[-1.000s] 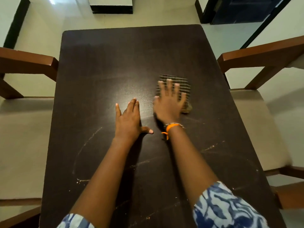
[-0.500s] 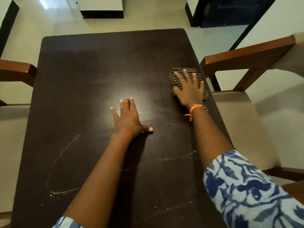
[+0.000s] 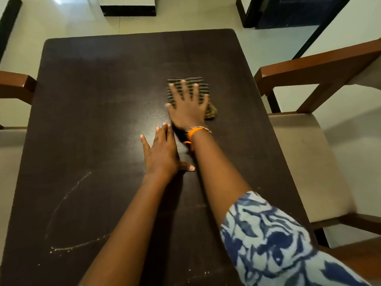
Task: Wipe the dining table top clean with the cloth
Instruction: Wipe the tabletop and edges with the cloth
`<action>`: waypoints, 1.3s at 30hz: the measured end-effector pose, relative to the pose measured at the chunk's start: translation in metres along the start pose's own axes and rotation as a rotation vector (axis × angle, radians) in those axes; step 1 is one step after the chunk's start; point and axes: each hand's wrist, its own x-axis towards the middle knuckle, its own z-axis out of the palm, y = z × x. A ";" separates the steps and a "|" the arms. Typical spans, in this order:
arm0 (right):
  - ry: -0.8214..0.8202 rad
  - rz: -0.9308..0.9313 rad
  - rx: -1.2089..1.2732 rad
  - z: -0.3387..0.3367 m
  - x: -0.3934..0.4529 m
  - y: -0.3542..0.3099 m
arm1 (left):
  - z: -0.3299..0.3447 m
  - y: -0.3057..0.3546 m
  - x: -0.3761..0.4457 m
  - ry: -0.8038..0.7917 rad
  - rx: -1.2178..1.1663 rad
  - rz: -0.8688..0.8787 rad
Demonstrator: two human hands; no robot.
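The dark brown dining table (image 3: 92,104) fills the view. A folded striped cloth (image 3: 203,84) lies flat on it, right of the middle. My right hand (image 3: 188,109), with an orange band at the wrist, presses on the cloth with fingers spread, hiding most of it. My left hand (image 3: 162,152) rests palm down on the bare table just near and left of the right wrist, holding nothing. A pale curved streak of dust (image 3: 68,213) and scattered crumbs mark the near left part of the top.
A wooden chair with a beige seat (image 3: 305,162) stands close against the table's right edge, its armrest (image 3: 317,65) higher than the top. Another chair armrest (image 3: 16,85) sits at the left edge. Pale tiled floor (image 3: 185,21) lies beyond the far end.
My right hand has slid the cloth from the table's right edge back left toward the middle. My left hand has stayed planted on the table.
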 end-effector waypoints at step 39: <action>0.015 0.237 -0.033 -0.028 -0.105 0.144 | -0.003 -0.027 -0.067 0.048 0.095 -0.077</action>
